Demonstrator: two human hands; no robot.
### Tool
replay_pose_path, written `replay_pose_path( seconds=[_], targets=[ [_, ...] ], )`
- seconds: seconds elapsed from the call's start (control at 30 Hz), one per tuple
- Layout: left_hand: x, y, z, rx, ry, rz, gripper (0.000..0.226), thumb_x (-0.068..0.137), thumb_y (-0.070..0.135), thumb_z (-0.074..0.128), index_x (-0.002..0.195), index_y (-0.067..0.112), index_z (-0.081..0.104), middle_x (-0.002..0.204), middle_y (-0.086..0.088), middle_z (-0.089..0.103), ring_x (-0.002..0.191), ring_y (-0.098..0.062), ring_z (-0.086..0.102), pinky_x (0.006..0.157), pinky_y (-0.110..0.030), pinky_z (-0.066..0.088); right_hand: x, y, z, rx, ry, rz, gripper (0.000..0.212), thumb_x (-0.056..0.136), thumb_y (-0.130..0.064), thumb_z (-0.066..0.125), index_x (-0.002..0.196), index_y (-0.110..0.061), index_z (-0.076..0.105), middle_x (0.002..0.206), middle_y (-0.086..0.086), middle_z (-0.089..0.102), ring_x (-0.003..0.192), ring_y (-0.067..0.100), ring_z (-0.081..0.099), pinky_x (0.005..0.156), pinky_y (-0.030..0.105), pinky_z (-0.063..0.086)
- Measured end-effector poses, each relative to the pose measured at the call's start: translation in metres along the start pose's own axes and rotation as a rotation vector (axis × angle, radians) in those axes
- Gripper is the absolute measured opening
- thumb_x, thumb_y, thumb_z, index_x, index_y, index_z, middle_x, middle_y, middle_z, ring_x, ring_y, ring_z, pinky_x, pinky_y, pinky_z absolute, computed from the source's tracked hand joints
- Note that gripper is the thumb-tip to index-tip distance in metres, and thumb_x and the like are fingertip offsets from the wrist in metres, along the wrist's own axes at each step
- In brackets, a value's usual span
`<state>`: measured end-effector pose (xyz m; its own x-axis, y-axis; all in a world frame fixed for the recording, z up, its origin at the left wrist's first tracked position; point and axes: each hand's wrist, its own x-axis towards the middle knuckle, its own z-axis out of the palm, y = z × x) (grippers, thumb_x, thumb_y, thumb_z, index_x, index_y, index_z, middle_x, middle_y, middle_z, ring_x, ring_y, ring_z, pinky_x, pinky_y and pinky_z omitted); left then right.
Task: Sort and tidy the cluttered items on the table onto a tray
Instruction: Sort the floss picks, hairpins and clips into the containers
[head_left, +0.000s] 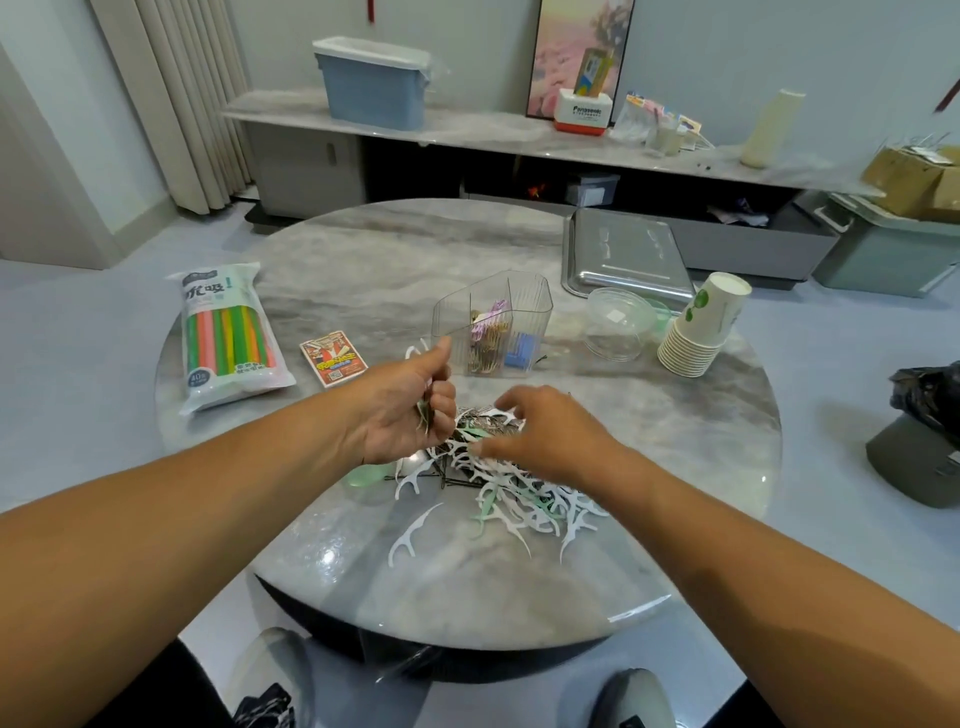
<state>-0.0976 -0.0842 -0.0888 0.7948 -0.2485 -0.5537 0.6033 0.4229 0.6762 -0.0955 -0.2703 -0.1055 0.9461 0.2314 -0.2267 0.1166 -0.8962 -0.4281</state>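
A heap of white and green floss picks (514, 499), mixed with dark hairpins, lies in the middle of the round marble table (363, 249). My left hand (410, 410) is closed around a small bunch of picks and pins just above the heap's left edge. My right hand (545, 436) hovers over the heap, fingers spread and curled down onto it, with nothing visibly held. Behind the hands stands a clear divided organizer (493, 322) with clips and a blue item inside. The steel tray (623, 254) lies at the table's far right.
A bag of coloured straws (228, 338) and a card pack (332, 358) lie at the left. Clear plastic bowls (618, 322) and a tipped stack of paper cups (701, 327) sit near the tray. A pale green spoon (363, 475) lies by the heap.
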Motion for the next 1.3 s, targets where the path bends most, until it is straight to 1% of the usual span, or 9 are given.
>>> replay_pose_path(
  seconds=[0.13,0.23,0.37,0.5,0.67,0.83,1.03,1.2,1.3],
  targets=[
    [0.002,0.002,-0.001,0.017,0.019,0.049,0.025,0.102,0.036,0.055,0.087,0.015,0.056,0.063,0.001,0.054,0.047,-0.007,0.047,0.043,-0.019,0.045,0.004,-0.010,0.028,-0.350,-0.013,-0.093,0.085,0.066,-0.069,0.080,0.137,-0.031,0.052,0.127,0.003,0.052,0.120,0.028,0.051,0.084,0.041,0.046],
    [0.000,0.001,-0.002,0.035,0.038,0.061,0.021,0.102,0.033,0.056,0.091,0.015,0.058,0.064,0.001,0.057,0.048,-0.007,0.049,0.044,-0.020,0.045,0.010,-0.011,0.031,-0.325,-0.012,-0.102,0.063,0.073,-0.057,0.082,0.125,-0.027,0.063,0.118,0.004,0.056,0.110,0.028,0.056,0.075,0.037,0.044],
    [-0.003,0.004,-0.004,0.046,0.053,0.053,0.029,0.100,0.042,0.057,0.093,0.014,0.056,0.065,0.000,0.056,0.049,-0.009,0.047,0.043,-0.018,0.042,0.014,-0.006,0.027,-0.231,0.044,-0.136,0.018,0.081,-0.034,0.078,0.084,-0.021,0.066,0.086,0.001,0.062,0.085,0.027,0.061,0.057,0.028,0.036],
    [-0.003,0.009,-0.005,0.037,0.081,0.046,0.038,0.099,0.052,0.053,0.094,0.014,0.055,0.064,0.001,0.051,0.046,-0.008,0.042,0.039,-0.017,0.036,0.016,-0.001,0.025,-0.226,0.109,-0.113,0.022,0.088,-0.032,0.070,0.072,-0.020,0.060,0.068,-0.005,0.055,0.073,0.023,0.053,0.049,0.026,0.024],
    [-0.002,0.009,-0.002,0.009,0.103,0.019,0.041,0.098,0.053,0.053,0.093,0.013,0.054,0.064,0.000,0.048,0.047,-0.008,0.039,0.035,-0.017,0.031,0.019,0.005,0.004,0.069,0.103,0.017,0.024,0.086,-0.042,0.078,0.076,-0.021,0.074,0.055,-0.007,0.061,0.053,0.009,0.053,0.053,0.027,0.036],
    [-0.002,0.007,0.001,-0.068,0.081,0.018,0.043,0.100,0.052,0.050,0.098,0.009,0.054,0.065,-0.006,0.056,0.052,-0.013,0.052,0.040,-0.020,0.045,0.018,0.015,-0.023,0.627,0.060,0.175,0.030,0.084,-0.031,0.082,0.102,-0.007,0.075,0.086,0.005,0.074,0.065,0.010,0.058,0.056,0.022,0.044],
    [0.001,-0.003,0.008,-0.128,0.052,-0.012,0.066,0.101,0.058,0.043,0.119,-0.005,0.056,0.106,-0.022,0.062,0.087,-0.033,0.069,0.064,-0.040,0.063,0.017,0.015,-0.051,1.079,-0.041,0.324,0.024,0.083,-0.026,0.082,0.094,-0.007,0.074,0.069,0.000,0.058,0.053,0.006,0.044,0.042,0.019,0.033],
    [0.000,-0.013,0.015,-0.125,-0.227,-0.096,0.083,0.096,0.068,0.036,0.129,-0.004,0.061,0.123,-0.024,0.066,0.103,-0.035,0.068,0.089,-0.043,0.059,0.009,-0.003,-0.052,1.129,-0.153,0.277,0.041,0.066,-0.028,0.086,0.099,-0.009,0.072,0.064,-0.001,0.062,0.048,0.005,0.044,0.040,0.017,0.030],
    [-0.005,-0.014,0.019,0.002,-0.331,-0.034,0.054,0.092,0.045,0.061,0.118,-0.001,0.071,0.122,-0.021,0.069,0.108,-0.031,0.069,0.090,-0.037,0.059,0.008,-0.005,-0.049,1.049,-0.155,0.290,0.025,0.074,-0.024,0.086,0.087,-0.012,0.068,0.070,0.002,0.060,0.050,0.007,0.042,0.041,0.018,0.029]
  ],
)
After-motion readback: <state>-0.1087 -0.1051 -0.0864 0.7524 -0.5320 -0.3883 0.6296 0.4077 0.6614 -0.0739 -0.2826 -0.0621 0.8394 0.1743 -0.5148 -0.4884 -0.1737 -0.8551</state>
